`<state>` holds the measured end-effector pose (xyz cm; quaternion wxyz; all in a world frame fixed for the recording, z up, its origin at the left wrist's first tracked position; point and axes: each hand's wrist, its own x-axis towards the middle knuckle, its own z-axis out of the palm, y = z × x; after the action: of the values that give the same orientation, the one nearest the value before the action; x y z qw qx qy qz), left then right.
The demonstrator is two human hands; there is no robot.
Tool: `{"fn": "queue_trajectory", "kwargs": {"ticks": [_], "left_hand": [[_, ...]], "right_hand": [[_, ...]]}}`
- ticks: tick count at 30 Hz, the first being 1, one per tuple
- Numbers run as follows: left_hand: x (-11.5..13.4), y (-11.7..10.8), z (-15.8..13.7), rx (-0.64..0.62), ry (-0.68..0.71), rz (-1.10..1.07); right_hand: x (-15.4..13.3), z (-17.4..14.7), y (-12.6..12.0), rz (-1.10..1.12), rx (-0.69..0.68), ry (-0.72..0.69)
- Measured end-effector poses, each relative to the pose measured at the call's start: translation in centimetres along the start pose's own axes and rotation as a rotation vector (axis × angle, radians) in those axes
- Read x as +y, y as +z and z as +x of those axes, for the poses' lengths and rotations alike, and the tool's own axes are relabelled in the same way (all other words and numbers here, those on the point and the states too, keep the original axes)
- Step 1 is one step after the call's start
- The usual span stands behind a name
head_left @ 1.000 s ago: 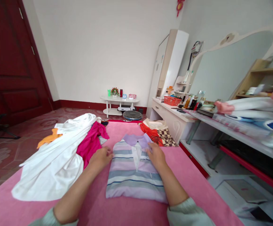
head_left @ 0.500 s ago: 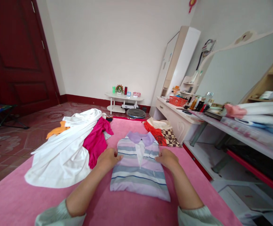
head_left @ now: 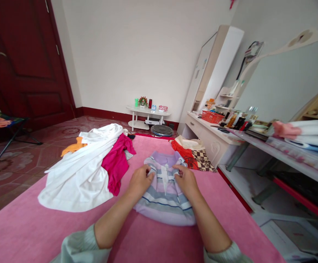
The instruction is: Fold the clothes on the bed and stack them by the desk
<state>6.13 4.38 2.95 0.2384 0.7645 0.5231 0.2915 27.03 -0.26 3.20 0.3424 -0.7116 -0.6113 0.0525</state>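
A striped polo shirt [head_left: 163, 204] in lilac, grey and white lies folded on the pink bedspread [head_left: 137, 241], its collar pointing away from me. My left hand [head_left: 142, 178] pinches the shirt's left side below the collar. On the opposite side, my right hand [head_left: 185, 180] grips the fabric at about the same height. Between the two hands the cloth is bunched and slightly raised, and its lower edge curves toward me. The undersides of the fingers are partly hidden by the shirt.
To the left lies a heap with a white garment [head_left: 79, 182], a magenta garment [head_left: 117, 164] and an orange cloth [head_left: 73, 147]. A red and checkered garment [head_left: 194, 157] rests near the right edge. Beyond it stands a dressing table [head_left: 202, 129] holding a red basket [head_left: 212, 117].
Both hands have moved up the shirt toward the collar and closer together. The shirt has gone from flat to bunched and narrower. The camera view has shifted slightly left.
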Motion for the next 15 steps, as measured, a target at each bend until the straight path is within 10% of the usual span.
{"fn": "queue_trajectory", "kwargs": {"ticks": [15], "left_hand": [[-2.3,0.1,0.1,-0.04,-0.227,-0.227]], "right_hand": [[2.9,0.6,-0.1,-0.043,-0.031,0.201]]}}
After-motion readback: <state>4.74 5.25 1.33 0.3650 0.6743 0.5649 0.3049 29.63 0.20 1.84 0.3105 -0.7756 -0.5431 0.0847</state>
